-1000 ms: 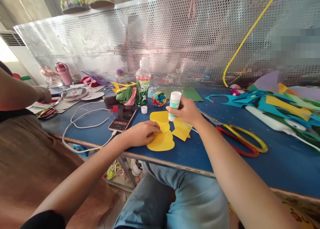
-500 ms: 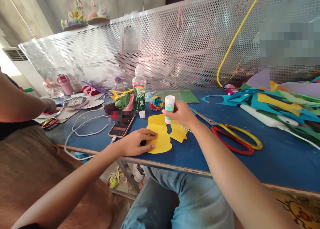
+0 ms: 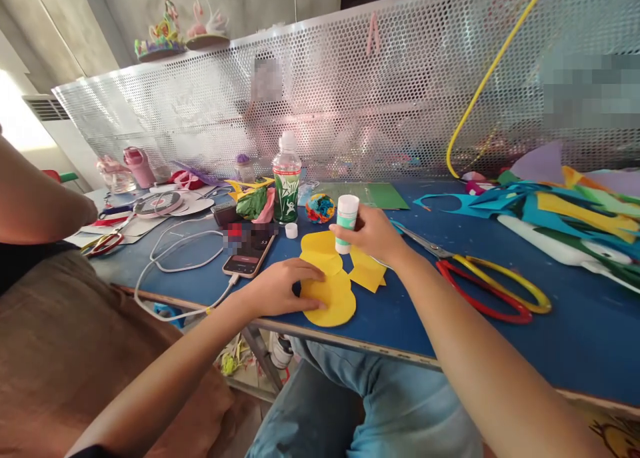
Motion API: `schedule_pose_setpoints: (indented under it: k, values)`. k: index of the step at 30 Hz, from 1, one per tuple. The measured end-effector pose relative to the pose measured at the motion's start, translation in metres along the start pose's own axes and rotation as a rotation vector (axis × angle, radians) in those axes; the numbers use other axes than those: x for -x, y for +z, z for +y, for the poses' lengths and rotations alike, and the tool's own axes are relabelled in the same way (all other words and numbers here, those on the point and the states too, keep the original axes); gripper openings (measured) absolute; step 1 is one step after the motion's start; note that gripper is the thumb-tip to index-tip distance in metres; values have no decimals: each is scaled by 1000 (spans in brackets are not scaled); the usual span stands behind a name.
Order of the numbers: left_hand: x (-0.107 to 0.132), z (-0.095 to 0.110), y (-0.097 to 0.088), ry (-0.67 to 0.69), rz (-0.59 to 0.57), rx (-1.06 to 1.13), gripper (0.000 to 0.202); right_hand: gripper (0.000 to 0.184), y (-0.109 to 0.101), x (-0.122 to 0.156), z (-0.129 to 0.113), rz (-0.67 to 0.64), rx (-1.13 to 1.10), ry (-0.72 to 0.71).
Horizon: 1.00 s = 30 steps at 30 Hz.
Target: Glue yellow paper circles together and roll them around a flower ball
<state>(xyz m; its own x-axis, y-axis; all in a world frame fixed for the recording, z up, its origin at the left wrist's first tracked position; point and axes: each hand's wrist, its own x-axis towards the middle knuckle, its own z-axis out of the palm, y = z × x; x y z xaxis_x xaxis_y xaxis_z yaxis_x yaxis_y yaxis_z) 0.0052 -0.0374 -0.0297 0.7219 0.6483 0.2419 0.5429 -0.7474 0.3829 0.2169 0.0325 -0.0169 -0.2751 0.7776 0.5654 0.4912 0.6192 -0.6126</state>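
My right hand (image 3: 375, 235) is closed around a glue stick (image 3: 346, 225) with a white barrel and a pale green label. It holds the stick upright over the top of the yellow paper shapes. My left hand (image 3: 287, 286) rests at the left edge of a rounded yellow paper piece (image 3: 333, 301), thumb and fingers apart. Another yellow piece (image 3: 316, 243) lies above it, its edge meeting or overlapping the lower one. Folded or stacked yellow scraps (image 3: 367, 271) lie below my right hand. A small white cap (image 3: 291, 231) stands left of the glue stick.
Large scissors (image 3: 480, 281) with red and yellow handles lie right of my forearm. A phone (image 3: 249, 251) with a white cable, a green-labelled bottle (image 3: 287, 185) and a colourful ball (image 3: 320, 208) stand nearby. Cut paper (image 3: 585, 208) heaps at right; a co-worker's arm (image 3: 45, 198) is at left.
The lower yellow piece has slid a little toward the table's front edge under my left hand. My right hand keeps its grip on the glue stick. The view has shifted slightly.
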Motion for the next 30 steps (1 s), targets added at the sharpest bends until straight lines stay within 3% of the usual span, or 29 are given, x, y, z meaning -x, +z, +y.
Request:
schedule_pose_setpoints:
  k: [8,14,19,22,25,30]
  values:
    - [1,-1,3,70,18,-10,21,28,4,1,1,-21,20,-8]
    - [3,2,4,-42,48,-63,23,29,7,3,-3,-78,-14,-1]
    - [2,3,3,80,-16,-83,24,30,10,4,-4,-103,13,22]
    - [0,2,3,121,-56,-59,24,30,9,2,-1,-16,61,27]
    - [1,1,3,119,-74,6,25,29,5,-2,5,160,43,27]
    - [-2,0,-2,25,-30,113,27,27,-1,-10,22,401,13,-79]
